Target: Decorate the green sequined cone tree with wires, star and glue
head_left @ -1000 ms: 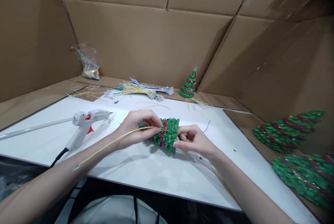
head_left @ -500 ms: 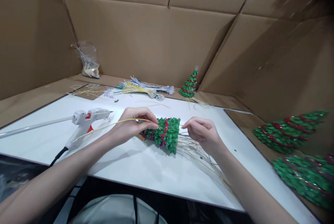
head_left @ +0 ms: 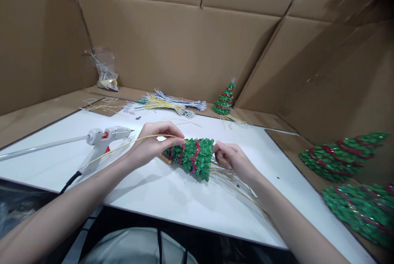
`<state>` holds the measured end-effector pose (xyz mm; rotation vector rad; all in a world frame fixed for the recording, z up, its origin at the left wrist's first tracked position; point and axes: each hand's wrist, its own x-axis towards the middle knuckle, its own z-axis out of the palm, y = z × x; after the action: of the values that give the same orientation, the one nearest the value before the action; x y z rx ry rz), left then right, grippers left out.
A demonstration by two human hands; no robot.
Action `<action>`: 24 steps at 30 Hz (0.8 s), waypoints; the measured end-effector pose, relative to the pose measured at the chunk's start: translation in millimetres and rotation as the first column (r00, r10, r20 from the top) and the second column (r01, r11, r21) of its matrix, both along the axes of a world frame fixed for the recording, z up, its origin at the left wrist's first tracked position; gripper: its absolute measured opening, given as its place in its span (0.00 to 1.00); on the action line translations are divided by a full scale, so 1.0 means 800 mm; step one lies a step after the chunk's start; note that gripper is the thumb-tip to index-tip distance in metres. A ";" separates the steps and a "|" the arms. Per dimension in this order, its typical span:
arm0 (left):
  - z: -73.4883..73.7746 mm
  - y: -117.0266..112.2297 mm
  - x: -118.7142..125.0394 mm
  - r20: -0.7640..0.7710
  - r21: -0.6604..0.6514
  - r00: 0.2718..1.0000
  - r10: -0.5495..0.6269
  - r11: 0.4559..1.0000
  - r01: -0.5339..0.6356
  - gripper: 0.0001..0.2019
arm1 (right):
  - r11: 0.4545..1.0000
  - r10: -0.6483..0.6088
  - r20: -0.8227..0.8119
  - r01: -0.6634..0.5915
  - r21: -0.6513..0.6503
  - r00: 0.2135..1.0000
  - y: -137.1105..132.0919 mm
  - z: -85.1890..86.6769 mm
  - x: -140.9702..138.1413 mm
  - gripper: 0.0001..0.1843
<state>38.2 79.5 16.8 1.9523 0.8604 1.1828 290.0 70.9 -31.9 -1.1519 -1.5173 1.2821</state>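
Note:
A small green Christmas tree with red garland lies on its side on the white board, its wide base turned right. Several thin wires trail out of that base toward the lower right. My left hand pinches a yellow wire at the tree's upper side; the wire's free length arcs back over my wrist. At the rim of the base, my right hand is closed with thumb and forefinger together. What it grips, if anything, is too small to make out.
A white glue gun with its cord sits at left. Bundles of coloured wires, a plastic bag and a standing tree are at the back. Two larger trees lie at right beside cardboard walls.
My right hand has moved left, right up to the tree's base. My left hand has risen slightly, still pinching the yellow wire.

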 end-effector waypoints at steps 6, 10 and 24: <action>0.000 -0.001 -0.002 0.005 0.010 1.000 0.001 1.000 -0.001 0.03 | 0.994 0.103 0.103 -0.099 -0.044 0.989 -0.001 0.005 -0.007 0.32; -0.001 0.000 -0.001 0.010 0.008 1.000 -0.010 1.000 0.010 0.03 | 0.994 0.090 0.081 -0.086 -0.061 0.993 -0.006 0.013 -0.020 0.33; -0.006 0.005 -0.001 0.005 -0.084 1.000 0.015 0.996 -0.015 0.03 | 0.951 0.090 -0.213 -0.148 -0.271 0.973 -0.007 0.016 -0.026 0.30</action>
<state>37.2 83.3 12.1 1.8774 0.9089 1.1424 269.3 65.4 -19.4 -1.0830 -1.2996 1.6903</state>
